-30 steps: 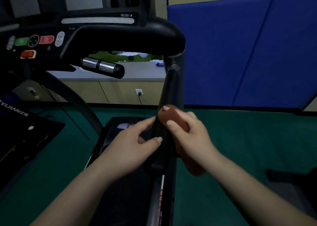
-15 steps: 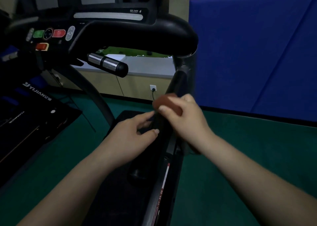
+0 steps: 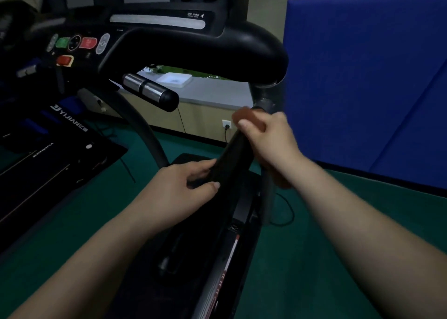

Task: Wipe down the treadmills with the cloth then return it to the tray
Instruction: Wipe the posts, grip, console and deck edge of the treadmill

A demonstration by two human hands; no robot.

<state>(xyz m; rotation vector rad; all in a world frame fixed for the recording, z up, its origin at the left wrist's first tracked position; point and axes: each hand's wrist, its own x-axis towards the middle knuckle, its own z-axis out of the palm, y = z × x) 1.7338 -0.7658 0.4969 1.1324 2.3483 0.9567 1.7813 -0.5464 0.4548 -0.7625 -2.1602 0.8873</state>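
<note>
Dim gym room around you, green floor (image 3: 338,234) underfoot.
Blue padded panels (image 3: 362,76) stand to your right; far ahead a low beige cabinet (image 3: 200,120) with a grey top lines the wall, a white socket (image 3: 226,124) on its front.

Dim room, dark shadows, slight motion blur, wide-angle edge distortion

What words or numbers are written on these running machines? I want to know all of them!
"YIJIAN", with blurred marks at its ends: white brand lettering, seen upside down, on the neighbouring treadmill.
Small white print with a running-figure sign on this treadmill's console: too small to read.
A shorter white word lower on the neighbouring treadmill: too blurred to read.
Green and red buttons: no readable text.
</note>
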